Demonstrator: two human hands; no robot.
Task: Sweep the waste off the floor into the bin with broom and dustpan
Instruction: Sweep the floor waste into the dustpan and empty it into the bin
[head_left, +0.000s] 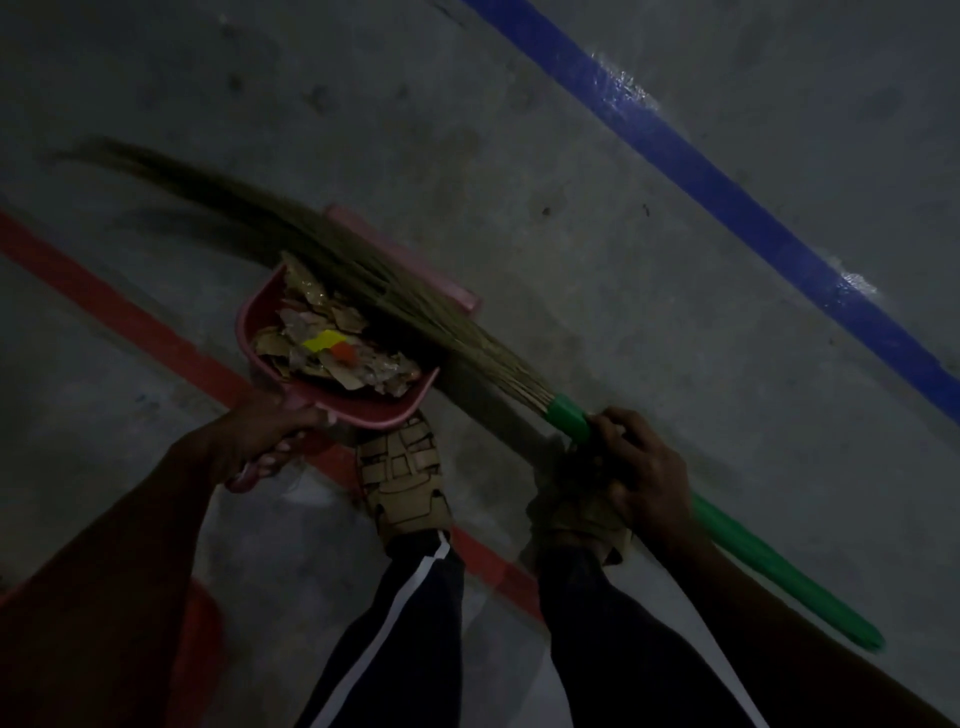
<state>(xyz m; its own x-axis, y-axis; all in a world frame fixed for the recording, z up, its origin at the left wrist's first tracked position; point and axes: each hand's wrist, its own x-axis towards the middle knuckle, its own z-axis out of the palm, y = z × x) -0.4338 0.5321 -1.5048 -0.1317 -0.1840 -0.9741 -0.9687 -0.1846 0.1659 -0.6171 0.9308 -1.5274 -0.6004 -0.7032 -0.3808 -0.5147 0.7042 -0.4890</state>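
A pink dustpan (249, 322) sits low over the floor in the middle of the head view, and my left hand (262, 436) grips its handle. Inside it lies a heap of waste (332, 348): torn brown paper scraps with a yellow piece and an orange piece. A grass broom (415, 306) slants across the far side of the dustpan, its bristles fanning up to the left. My right hand (639, 467) grips the broom's green handle (769, 566) just behind the bristle collar. No bin is clearly visible.
The floor is grey concrete with a red tape line (130, 317) running under the dustpan and a blue tape line (727, 202) at the upper right. My two sandalled feet (405, 478) stand just behind the dustpan. A dim red shape (202, 644) shows at the lower left.
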